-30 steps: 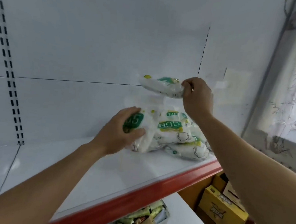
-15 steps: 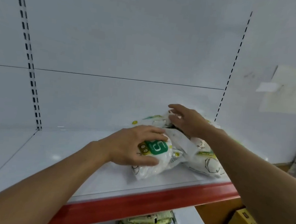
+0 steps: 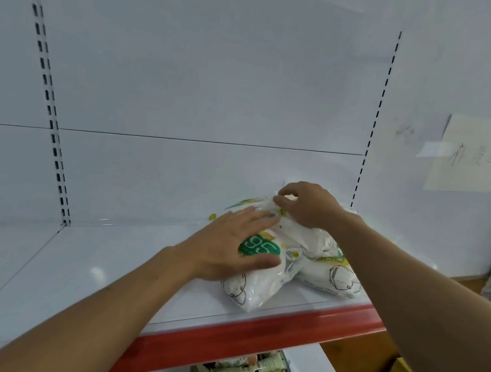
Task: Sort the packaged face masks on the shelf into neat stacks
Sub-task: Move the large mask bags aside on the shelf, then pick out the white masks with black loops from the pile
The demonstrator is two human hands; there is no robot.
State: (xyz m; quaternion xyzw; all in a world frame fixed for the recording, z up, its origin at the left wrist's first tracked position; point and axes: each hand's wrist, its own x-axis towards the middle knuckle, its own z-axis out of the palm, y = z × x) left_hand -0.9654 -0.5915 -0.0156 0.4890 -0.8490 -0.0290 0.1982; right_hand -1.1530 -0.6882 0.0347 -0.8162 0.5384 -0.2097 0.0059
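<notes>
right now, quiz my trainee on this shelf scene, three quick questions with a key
1. True or false: the left hand lies flat on the pack with the green 95 label.
2. The shelf's front edge is: A blue, B red, C black?
3. Which hand pinches the top pack?
Key: 1 true; 2 B; 3 the right hand.

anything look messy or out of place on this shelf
The mask packs sit in a loose heap at the shelf's right end, not a stack. The front pack lies slanted, its lower corner close to the red front edge. The left hand rests on it; the right hand pinches the top pack.
</notes>
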